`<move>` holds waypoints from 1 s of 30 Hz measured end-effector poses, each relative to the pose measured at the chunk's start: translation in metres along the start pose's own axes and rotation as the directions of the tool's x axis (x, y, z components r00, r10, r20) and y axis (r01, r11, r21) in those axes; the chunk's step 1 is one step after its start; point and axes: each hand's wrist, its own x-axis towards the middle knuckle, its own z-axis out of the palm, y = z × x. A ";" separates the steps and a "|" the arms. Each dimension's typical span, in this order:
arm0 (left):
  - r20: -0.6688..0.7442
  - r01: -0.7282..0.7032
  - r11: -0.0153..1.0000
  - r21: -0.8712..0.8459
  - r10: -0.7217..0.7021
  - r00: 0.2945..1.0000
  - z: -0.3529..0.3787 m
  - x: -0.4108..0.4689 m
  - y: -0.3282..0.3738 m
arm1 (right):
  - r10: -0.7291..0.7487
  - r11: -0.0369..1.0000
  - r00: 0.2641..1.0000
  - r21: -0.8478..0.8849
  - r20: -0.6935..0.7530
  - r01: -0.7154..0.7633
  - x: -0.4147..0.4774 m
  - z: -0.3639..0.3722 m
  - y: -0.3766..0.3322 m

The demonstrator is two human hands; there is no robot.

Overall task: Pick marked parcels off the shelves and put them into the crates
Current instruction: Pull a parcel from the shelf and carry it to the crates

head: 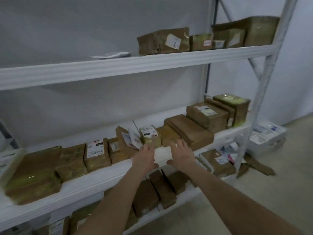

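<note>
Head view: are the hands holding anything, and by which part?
Nothing clearly held: left hand and right hand lie open at the middle shelf edge, fingertips near small parcels, curled round none.

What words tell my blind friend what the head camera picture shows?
The left hand and right hand reach, open, toward a small labelled parcel on the middle shelf of a white rack, among brown parcels. More parcels sit above and below.
</note>
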 end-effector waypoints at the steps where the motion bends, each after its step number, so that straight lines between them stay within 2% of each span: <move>1: 0.005 -0.035 0.999 -0.006 0.035 0.999 0.005 0.010 0.013 | 0.035 0.999 0.999 0.000 0.011 -0.035 0.003 -0.003 0.016; 6: 0.021 -0.169 0.985 -0.040 0.170 0.985 0.012 0.059 0.081 | 0.171 0.985 0.985 -0.012 -0.002 -0.171 0.019 -0.014 0.092; 10: 0.011 -0.190 0.982 -0.014 0.191 0.982 0.015 0.097 0.133 | 0.201 0.980 0.979 0.000 -0.046 -0.201 0.040 -0.018 0.147; 15: -0.050 -0.169 0.986 -0.009 0.168 0.984 0.018 0.147 0.210 | 0.164 0.986 0.982 0.003 -0.093 -0.165 0.071 -0.025 0.228; 19: -0.058 -0.152 0.987 -0.053 0.149 0.987 0.024 0.188 0.277 | 0.140 0.990 0.990 0.033 -0.019 -0.140 0.094 -0.039 0.304; 22: -0.088 -0.158 0.986 -0.052 0.153 0.984 0.027 0.216 0.320 | 0.137 0.989 0.990 0.056 -0.027 -0.136 0.114 -0.049 0.355; 30: -0.154 -0.134 0.991 -0.005 0.132 0.979 0.023 0.299 0.369 | 0.089 0.992 0.988 0.095 -0.123 -0.077 0.177 -0.058 0.415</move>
